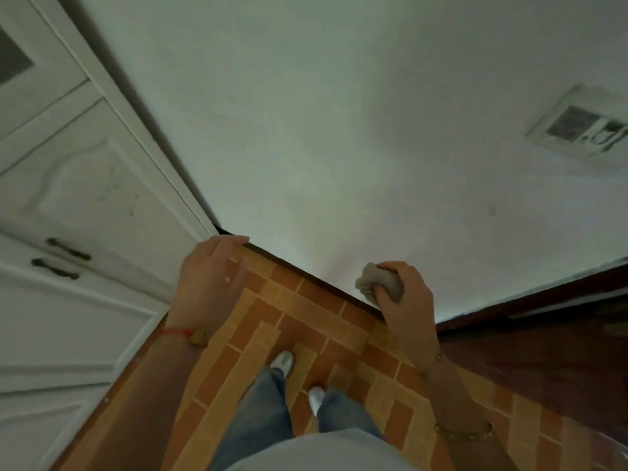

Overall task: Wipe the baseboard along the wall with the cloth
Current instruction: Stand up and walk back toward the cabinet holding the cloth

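A dark brown baseboard runs along the foot of the white wall, from the cabinet corner down to the right. My right hand is shut on a crumpled grey-beige cloth, held in front of the wall just above the baseboard. My left hand hangs empty with fingers loosely extended, its fingertips near the corner where the baseboard meets the cabinet. Both hands are above floor level; I am standing.
A white cabinet with two dark handles fills the left side. Orange and brown brick-pattern floor lies below, with my feet and jeans on it. A dark wooden section is at the right. A white wall panel hangs upper right.
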